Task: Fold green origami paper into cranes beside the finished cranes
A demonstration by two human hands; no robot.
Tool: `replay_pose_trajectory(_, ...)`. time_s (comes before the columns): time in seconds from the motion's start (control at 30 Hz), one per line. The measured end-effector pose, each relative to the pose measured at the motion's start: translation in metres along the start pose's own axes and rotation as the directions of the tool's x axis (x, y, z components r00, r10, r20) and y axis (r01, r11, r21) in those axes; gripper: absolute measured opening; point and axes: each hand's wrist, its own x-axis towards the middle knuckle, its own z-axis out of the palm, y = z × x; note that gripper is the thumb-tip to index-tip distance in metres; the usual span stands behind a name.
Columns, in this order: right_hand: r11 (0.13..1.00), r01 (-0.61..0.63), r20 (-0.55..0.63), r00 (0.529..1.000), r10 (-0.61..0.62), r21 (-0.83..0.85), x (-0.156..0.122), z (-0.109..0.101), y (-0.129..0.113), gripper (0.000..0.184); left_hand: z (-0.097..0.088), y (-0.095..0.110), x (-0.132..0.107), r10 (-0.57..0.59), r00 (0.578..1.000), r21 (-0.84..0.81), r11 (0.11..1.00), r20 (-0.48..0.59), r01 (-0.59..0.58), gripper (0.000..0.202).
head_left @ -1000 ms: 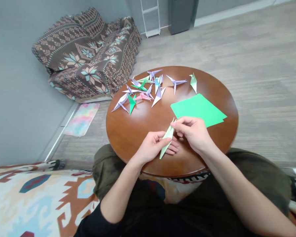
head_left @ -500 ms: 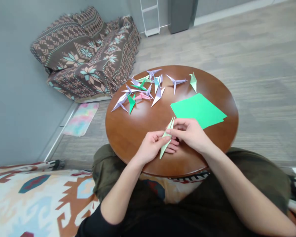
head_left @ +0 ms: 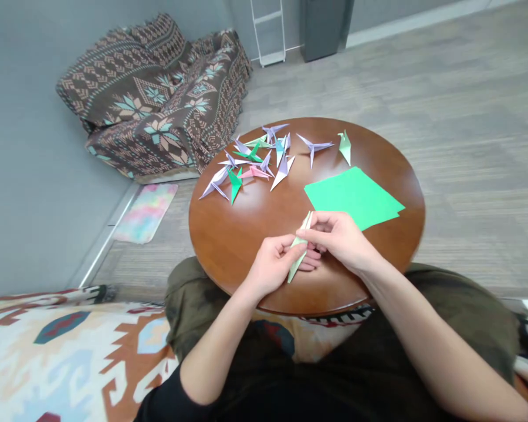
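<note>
A narrow, pale green folded paper (head_left: 295, 268) is held between both hands above the near part of the round brown table (head_left: 264, 214). My left hand (head_left: 276, 261) grips its lower half, thumb on top and fingers behind it. My right hand (head_left: 339, 237) pinches the upper part between thumb and fingers; some of those fingertips are hidden by the paper. Two slim points stick up at its top end. Just beyond my right hand lie green paper sheets (head_left: 354, 193), slightly fanned.
Several folded paper cranes in purple, green and pink, one a pink crane (head_left: 254, 172), crowd the table's far left. A purple crane (head_left: 314, 147) and a pale green crane (head_left: 345, 146) stand at the back. A patterned sofa (head_left: 158, 111) is beyond, left.
The two points at the paper's top have drawn closer together, and the paper has turned slightly in my fingers. Both hands keep nearly the same place.
</note>
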Motion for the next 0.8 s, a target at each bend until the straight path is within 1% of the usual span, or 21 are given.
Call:
replay_pose_trajectory(0.07,0.999,-0.028,0.048,0.998,0.030,-0.047,0.0005,-0.0020,0.0019,0.033,0.0023,-0.0016,-0.0001,0.015,0.999,0.007,1.000,-0.052,-0.015,0.044)
replay_pose_trajectory(0.1,0.998,-0.034,0.046,0.998,0.036,-0.054,0.0006,-0.0023,0.0026,0.034,0.0032,-0.0023,-0.0002,0.020,0.997,0.013,1.000,-0.072,-0.019,0.045)
replay_pose_trajectory(0.2,0.999,-0.038,-0.008,0.999,0.038,-0.018,-0.0001,0.0000,0.0029,0.038,0.0043,-0.0034,-0.0005,0.021,0.996,0.029,0.999,-0.081,-0.018,0.046)
replay_pose_trajectory(0.37,0.997,-0.047,-0.078,0.996,0.053,0.067,-0.0011,0.0052,-0.0003,0.048,0.0044,-0.0017,-0.0011,-0.004,0.999,0.043,0.999,-0.042,0.006,0.046)
replay_pose_trajectory(0.47,0.997,-0.014,-0.144,0.989,0.026,0.080,-0.0001,0.0040,-0.0016,0.048,0.0048,-0.0005,-0.0018,-0.016,0.998,0.067,0.998,-0.065,0.020,0.046)
replay_pose_trajectory(0.57,0.998,0.024,-0.208,0.978,-0.011,0.057,0.0008,0.0020,-0.0005,0.046,0.0046,-0.0015,-0.0012,-0.015,0.995,0.059,0.998,-0.100,0.021,0.049)
replay_pose_trajectory(0.63,1.000,0.024,-0.192,0.981,-0.022,0.011,0.0010,0.0016,0.0015,0.043,0.0040,-0.0031,0.0001,0.005,0.994,0.050,0.999,-0.112,0.001,0.051)
replay_pose_trajectory(0.73,0.998,0.002,-0.096,0.995,-0.008,-0.059,0.0012,0.0011,0.0046,0.041,0.0030,-0.0047,0.0016,0.039,0.992,0.045,0.998,-0.121,-0.034,0.052)
replay_pose_trajectory(0.8,0.997,0.005,-0.088,0.996,-0.011,-0.072,0.0016,-0.0004,0.0053,0.041,0.0027,-0.0044,0.0013,0.040,0.993,0.038,0.999,-0.114,-0.036,0.052)
